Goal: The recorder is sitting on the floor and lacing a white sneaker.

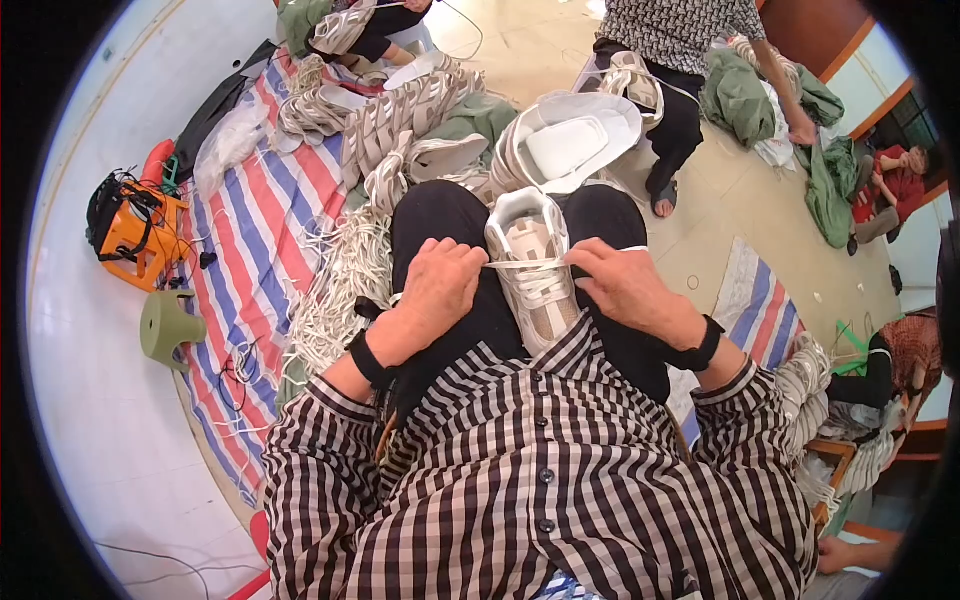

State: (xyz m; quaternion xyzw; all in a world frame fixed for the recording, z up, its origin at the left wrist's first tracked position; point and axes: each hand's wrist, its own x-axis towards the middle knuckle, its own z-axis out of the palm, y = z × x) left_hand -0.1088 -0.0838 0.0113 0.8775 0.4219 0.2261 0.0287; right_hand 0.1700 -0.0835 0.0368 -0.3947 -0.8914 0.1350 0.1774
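Note:
A beige and white sneaker rests between my thighs, its toe pointing toward me. White shoelace zigzags over its front and runs sideways across the tongue. On the left of the shoe, my left hand pinches one end of the lace between thumb and fingers. Opposite it, my right hand grips the other end near the eyelets. Between the two hands the lace looks taut. Just past my knees lies a larger white and beige shoe upper or shell.
Loose white laces lie heaped left of my leg on a striped sheet. Strung sneakers are piled ahead. A green stool and an orange case-like object stand left. Other people sit nearby with shoes and green cloth bags.

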